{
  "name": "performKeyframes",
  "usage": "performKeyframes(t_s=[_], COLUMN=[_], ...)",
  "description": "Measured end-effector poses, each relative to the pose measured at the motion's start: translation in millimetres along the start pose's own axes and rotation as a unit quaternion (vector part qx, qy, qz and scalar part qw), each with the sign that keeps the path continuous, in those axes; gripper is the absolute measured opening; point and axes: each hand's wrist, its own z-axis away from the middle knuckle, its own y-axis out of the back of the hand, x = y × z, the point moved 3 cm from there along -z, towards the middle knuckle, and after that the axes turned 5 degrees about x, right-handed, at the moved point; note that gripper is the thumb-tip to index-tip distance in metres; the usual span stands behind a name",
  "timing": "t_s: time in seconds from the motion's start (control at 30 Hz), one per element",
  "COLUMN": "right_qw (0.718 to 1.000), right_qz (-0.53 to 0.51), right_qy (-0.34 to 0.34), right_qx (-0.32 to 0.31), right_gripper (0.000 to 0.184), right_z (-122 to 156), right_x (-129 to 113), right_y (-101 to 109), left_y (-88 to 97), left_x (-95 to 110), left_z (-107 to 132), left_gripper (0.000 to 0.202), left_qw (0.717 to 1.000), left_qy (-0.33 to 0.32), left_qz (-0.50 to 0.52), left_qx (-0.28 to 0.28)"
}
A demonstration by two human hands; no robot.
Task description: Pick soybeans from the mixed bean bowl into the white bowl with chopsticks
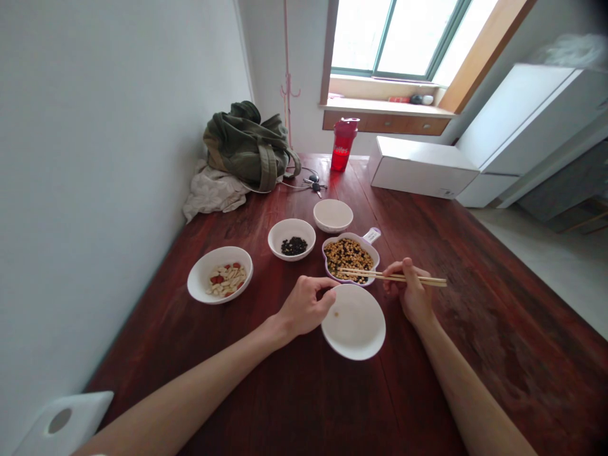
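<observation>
Right hand (411, 292) pinching wooden chopsticks (394, 277) over a purple-rimmed bowl of beans (349, 258), left hand (306, 307) curled on a white dish (355, 323), red bottle (344, 144) with unreadable white lettering

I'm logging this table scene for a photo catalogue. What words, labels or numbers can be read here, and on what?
Red bottle: white lettering on its side, too blurred to quote.
White tag on the handle of the bowl of beans: print too small to read.
White box: small dark mark near a corner, too small to read.
</observation>
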Motion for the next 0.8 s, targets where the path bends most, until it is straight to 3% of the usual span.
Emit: performKeyframes(t_s=[0.23,0.8], right_qw=[0.999,1.000], right_qz=[-0.051,-0.005], right_qy=[-0.019,-0.003], right_qx=[0.006,-0.016], right_gripper=[0.046,0.046], right_z=[-0.4,6.0], right_x=[-6.5,-1.7], right_y=[-3.0,-11.1], left_y=[0.2,0.8], left_x=[0.0,1.0], left_z=[0.0,-0.2], left_gripper=[0.035,0.035], left_qw=[1.000,1.000], left_qy=[0.003,-0.003], left_qz=[-0.002,-0.006], left_qx=[-0.005,-0.001])
